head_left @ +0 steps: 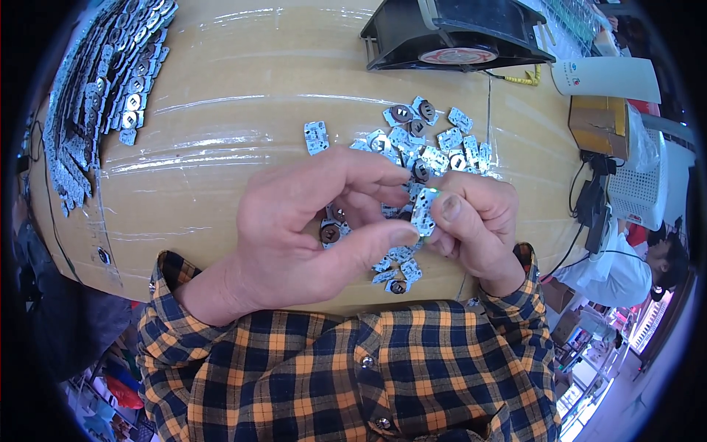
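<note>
Pinched between the thumb and fingers of my right hand (475, 221) is a small white circuit board (423, 212) dotted with dark parts. My left hand (317, 228) curves around from the other side, thumb and fingers apart, its thumb tip close to the board's lower left edge. Whether that thumb touches it I cannot tell. Under and behind both hands lies a loose pile of similar boards (434, 158), several of them bearing round dark discs. One single board (316, 137) lies a little apart, beyond my left hand. My hands hide the middle of the pile.
Long strips of joined boards (110, 88) are stacked at the far left. A black fan (456, 37) stands at the back. Along the right edge are a white cup (607, 79), a cardboard box (600, 127), a white basket (639, 180) and a black power strip (595, 195). Another person (626, 272) sits beyond.
</note>
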A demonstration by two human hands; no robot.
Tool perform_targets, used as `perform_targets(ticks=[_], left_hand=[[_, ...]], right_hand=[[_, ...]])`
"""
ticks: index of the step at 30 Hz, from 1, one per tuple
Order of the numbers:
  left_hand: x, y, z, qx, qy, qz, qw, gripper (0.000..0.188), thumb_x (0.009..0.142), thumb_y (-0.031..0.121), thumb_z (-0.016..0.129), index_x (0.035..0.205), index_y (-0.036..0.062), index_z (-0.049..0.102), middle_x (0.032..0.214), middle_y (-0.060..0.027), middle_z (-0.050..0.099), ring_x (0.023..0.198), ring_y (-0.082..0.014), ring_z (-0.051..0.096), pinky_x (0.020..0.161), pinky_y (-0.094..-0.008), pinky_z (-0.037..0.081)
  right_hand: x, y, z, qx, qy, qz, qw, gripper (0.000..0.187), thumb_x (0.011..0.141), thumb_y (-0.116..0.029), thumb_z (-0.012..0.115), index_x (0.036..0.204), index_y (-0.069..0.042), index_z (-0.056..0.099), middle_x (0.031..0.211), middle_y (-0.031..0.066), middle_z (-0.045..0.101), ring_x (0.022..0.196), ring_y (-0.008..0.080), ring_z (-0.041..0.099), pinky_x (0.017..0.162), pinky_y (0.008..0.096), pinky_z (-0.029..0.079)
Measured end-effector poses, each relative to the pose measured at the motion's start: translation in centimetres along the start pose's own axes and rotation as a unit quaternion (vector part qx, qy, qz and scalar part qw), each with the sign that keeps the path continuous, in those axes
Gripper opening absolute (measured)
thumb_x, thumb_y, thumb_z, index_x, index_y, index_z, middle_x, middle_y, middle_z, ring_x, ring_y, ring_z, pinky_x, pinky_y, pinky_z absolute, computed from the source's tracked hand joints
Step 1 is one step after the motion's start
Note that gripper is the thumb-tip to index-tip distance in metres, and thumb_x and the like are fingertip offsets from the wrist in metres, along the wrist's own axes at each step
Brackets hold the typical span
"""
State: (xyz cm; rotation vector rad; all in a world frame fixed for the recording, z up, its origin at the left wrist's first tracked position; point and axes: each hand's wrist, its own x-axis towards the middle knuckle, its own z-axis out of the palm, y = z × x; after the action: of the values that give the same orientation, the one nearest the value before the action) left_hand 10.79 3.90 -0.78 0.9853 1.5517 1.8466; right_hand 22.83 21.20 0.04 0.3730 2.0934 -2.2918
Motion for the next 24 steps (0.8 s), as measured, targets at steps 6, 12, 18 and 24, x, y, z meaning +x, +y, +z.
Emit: perform_targets(ticks=[6, 12, 18, 24], left_hand=[[0.6, -0.5, -1.0, 0.155, -0.050, 0.144, 0.976, 0.021, 0.074, 0.002, 0.078, 0.090, -0.0006, 0.065, 0.076, -0.0099, 0.067, 0.062, -0.0188, 0.064, 0.052, -0.0261, 0.047], [-0.2, -1.1, -0.3, 0.214, 0.010, 0.202, 0.956, 0.022, 0.071, 0.001, 0.078, 0.088, 0.0007, 0.064, 0.074, -0.0099, 0.065, 0.059, -0.0212, 0.063, 0.049, -0.0292, 0.047], [-0.5, -2.4, 0.5, 0.233, 0.033, 0.240, 0.942, 0.020, 0.073, 0.010, 0.068, 0.073, 0.0057, 0.049, 0.063, -0.0078, 0.047, 0.052, -0.0252, 0.054, 0.045, -0.0364, 0.042], [-0.5, 0.5, -3.0, 0.371, 0.010, 0.190, 0.909, 0.029, 0.071, 0.016, 0.077, 0.089, 0.0017, 0.060, 0.080, -0.0116, 0.060, 0.068, -0.0280, 0.062, 0.057, -0.0364, 0.050]], right_hand=[[0.2, -0.3, 0.0, 0.002, -0.004, -0.001, 1.000, 0.028, 0.099, -0.017, 0.053, 0.081, 0.000, 0.064, 0.064, 0.0015, 0.061, 0.047, 0.0019, 0.048, 0.043, 0.0175, 0.036], [0.0, -0.7, -0.1, -0.043, -0.033, -0.040, 0.998, 0.026, 0.097, -0.015, 0.053, 0.077, -0.001, 0.061, 0.061, 0.0003, 0.056, 0.048, 0.0049, 0.047, 0.044, 0.0211, 0.035], [0.0, 1.0, -0.2, -0.017, 0.015, -0.086, 0.996, 0.029, 0.100, -0.017, 0.049, 0.075, -0.003, 0.053, 0.059, -0.0008, 0.047, 0.047, 0.0042, 0.039, 0.042, 0.0201, 0.029], [0.6, 0.7, -0.3, -0.039, 0.132, -0.110, 0.984, 0.032, 0.102, -0.020, 0.045, 0.073, -0.006, 0.045, 0.058, -0.0019, 0.038, 0.045, 0.0035, 0.030, 0.040, 0.0191, 0.024]])
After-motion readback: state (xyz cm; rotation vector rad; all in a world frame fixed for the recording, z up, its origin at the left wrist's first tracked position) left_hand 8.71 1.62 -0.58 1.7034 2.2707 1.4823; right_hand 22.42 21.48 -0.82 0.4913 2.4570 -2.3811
